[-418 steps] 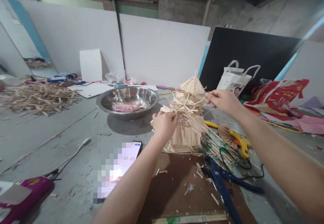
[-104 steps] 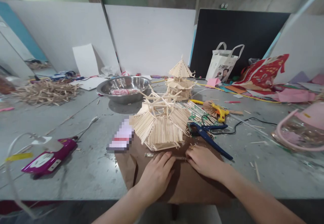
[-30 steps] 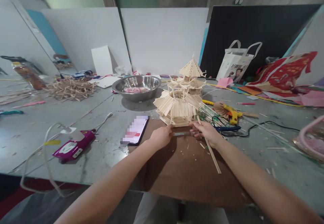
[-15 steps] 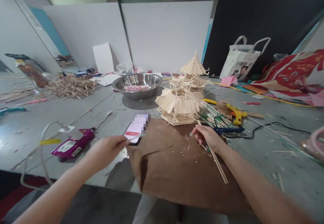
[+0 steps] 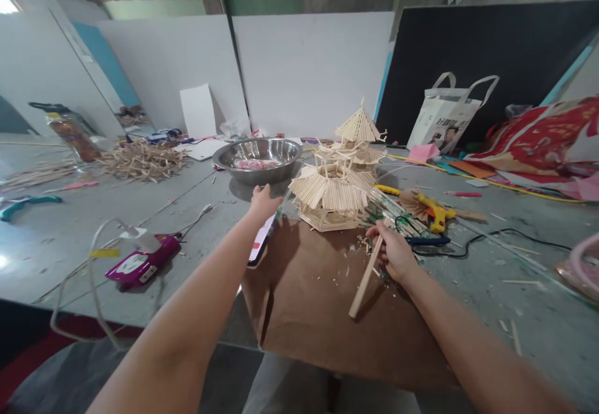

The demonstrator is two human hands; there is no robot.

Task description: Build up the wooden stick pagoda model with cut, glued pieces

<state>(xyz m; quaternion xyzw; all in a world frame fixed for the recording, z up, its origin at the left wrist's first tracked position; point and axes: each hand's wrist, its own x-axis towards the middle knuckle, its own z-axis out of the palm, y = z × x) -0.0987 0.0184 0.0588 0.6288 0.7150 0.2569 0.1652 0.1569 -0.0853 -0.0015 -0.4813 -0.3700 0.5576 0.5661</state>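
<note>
A pagoda model (image 5: pixel 334 192) built of wooden sticks stands at the far edge of a brown board (image 5: pixel 322 301). A smaller pagoda top (image 5: pixel 359 128) rises behind it. My right hand (image 5: pixel 395 251) is closed round a pair of long wooden sticks (image 5: pixel 364 278) that slant down over the board. My left hand (image 5: pixel 264 202) is stretched far forward beside the model's left side, over a phone (image 5: pixel 261 246); it seems to pinch a thin stick, and its fingers are mostly hidden.
A steel bowl (image 5: pixel 258 158) sits behind the left hand. A yellow glue gun (image 5: pixel 433 211), blue scissors (image 5: pixel 428 240) and a stick bundle (image 5: pixel 397 214) lie right of the model. A pink charger (image 5: pixel 140 265) with cable lies left. Loose sticks (image 5: pixel 143 159) are piled far left.
My left hand has swung from the near left forward to the model's left side. My right hand has lifted the long sticks, tilting them so their far ends are raised.
</note>
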